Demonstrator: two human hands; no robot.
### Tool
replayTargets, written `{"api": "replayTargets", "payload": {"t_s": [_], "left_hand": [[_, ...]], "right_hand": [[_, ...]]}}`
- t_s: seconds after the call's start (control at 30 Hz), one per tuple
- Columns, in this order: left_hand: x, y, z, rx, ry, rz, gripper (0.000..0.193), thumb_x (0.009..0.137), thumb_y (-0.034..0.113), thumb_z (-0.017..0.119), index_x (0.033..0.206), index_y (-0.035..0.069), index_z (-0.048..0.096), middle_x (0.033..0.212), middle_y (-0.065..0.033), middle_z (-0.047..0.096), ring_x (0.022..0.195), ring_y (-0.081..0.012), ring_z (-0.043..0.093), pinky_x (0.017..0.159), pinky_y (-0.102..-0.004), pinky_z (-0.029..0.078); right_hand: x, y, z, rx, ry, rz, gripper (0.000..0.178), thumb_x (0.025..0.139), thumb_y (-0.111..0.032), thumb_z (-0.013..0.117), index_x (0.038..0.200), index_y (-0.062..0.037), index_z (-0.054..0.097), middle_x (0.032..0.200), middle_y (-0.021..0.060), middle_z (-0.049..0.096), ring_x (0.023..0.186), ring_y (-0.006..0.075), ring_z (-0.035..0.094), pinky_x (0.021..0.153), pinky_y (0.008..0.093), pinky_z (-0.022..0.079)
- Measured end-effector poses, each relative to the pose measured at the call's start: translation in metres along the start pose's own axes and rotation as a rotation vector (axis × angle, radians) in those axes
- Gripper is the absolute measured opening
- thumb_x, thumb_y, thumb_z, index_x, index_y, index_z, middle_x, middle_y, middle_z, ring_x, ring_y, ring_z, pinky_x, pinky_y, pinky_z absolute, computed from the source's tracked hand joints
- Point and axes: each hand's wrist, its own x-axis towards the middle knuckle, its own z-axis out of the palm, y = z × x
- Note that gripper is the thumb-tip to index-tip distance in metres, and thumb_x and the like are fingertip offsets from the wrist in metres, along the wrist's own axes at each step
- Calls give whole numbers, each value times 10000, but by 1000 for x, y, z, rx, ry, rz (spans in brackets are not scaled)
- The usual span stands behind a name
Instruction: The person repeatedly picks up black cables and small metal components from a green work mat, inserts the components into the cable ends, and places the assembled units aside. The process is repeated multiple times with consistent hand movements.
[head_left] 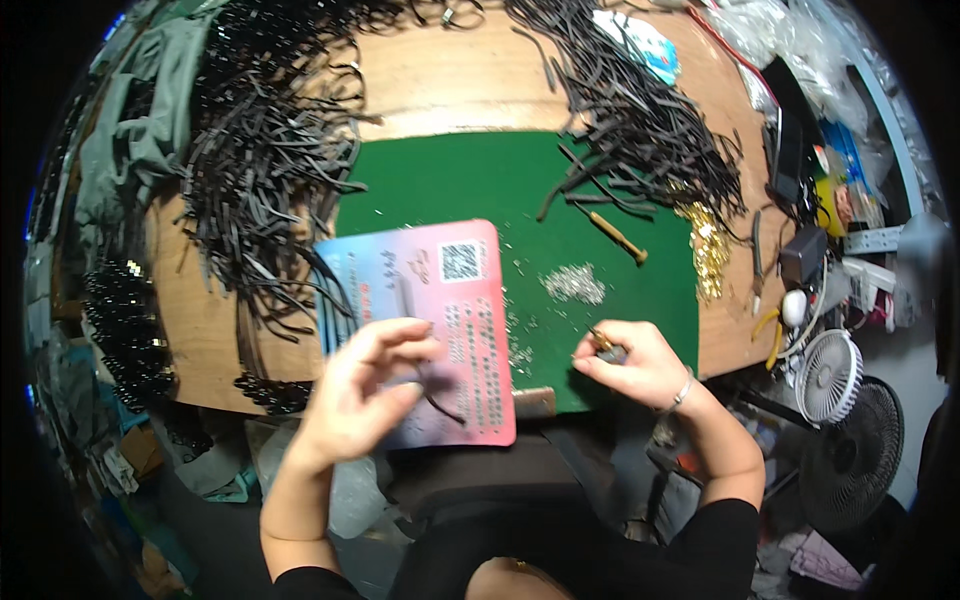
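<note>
My left hand [365, 390] is over a pink and blue printed card [465, 330], its fingers curled and its thumb apart from them. A short, dark, curved strip [440, 402] shows just beside the thumb, over the card; whether it touches the hand is unclear. My right hand [640, 368] is closed around a small gold-coloured tool [602, 340], mostly hidden by the fingers, above the green mat [450, 180]. A heap of tiny silvery pieces [575, 284] lies on the mat ahead of that hand, with more scattered toward the card.
Heaps of dark slender strips lie at left [250, 190] and far right [640, 120]. A yellow-handled screwdriver [618, 238] rests on the mat, near gold-coloured parts [708, 255]. Shiny black pieces [130, 325] line the table's left edge. A white fan [830, 375] stands at right.
</note>
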Motion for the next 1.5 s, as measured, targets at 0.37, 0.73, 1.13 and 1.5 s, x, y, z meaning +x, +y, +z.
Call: {"api": "replayTargets", "payload": {"t_s": [0.37, 0.73, 1.13, 1.5], "left_hand": [[10, -57, 48, 822, 207, 122, 201, 860, 34, 558, 1048, -26, 522, 759, -76, 546, 636, -149, 577, 579, -269, 475], [-15, -40, 84, -320, -262, -445, 251, 928, 108, 503, 1160, 14, 484, 878, -63, 631, 602, -48, 543, 519, -175, 449], [-9, -43, 73, -556, -289, -588, 237, 916, 73, 500, 1141, 3, 529, 837, -84, 627, 521, -64, 511, 465, -180, 411], [-7, -56, 79, -207, -305, -128, 221, 914, 16, 475, 1130, -13, 513, 894, -80, 636, 610, -81, 560, 556, -209, 466]], "right_hand": [[-13, 12, 18, -64, 94, -130, 117, 780, -123, 639, 808, -10, 633, 737, 97, 615, 643, 180, 599, 603, 283, 472], [-10, -6, 19, 182, -187, -212, 112, 761, -110, 626, 804, -7, 615, 789, 95, 629, 717, 223, 627, 630, 297, 490], [2, -6, 16, 101, -282, -433, 132, 761, -116, 659, 801, 1, 613, 759, 94, 604, 682, 213, 609, 596, 298, 464], [19, 8, 23, 804, -803, 335, 424, 712, -142, 753, 1023, 3, 505, 764, 39, 579, 616, 87, 555, 485, 190, 429]]}}
